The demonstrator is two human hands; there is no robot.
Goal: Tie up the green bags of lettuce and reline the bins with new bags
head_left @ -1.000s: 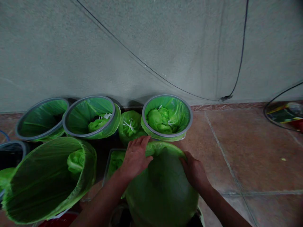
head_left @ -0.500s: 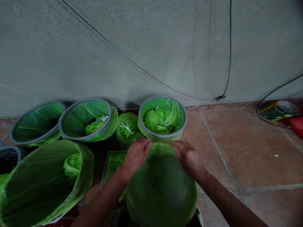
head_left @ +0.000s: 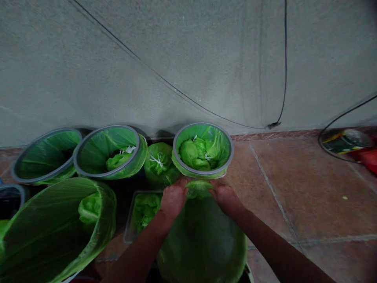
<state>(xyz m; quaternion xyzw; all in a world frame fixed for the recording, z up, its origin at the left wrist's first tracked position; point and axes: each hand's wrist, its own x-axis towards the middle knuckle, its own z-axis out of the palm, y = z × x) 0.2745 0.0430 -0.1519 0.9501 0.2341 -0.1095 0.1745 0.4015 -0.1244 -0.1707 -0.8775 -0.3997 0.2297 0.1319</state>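
Green liner (head_left: 203, 241) opens up towards us above reddish floor tiles (head_left: 312, 192), and a grey wall (head_left: 206, 59) rises beyond it. Our left hand (head_left: 174, 196) and right hand (head_left: 226, 197) sit apart, fingers closed on the liner's far edge, a strip of it showing between them. Beyond or left of the liner, we count three grey-rimmed bins (head_left: 203, 172) with green linings, one dark-lined bin (head_left: 22, 193), one large bag (head_left: 44, 220) standing open, one tied bag (head_left: 161, 173) and one tray (head_left: 129, 226).
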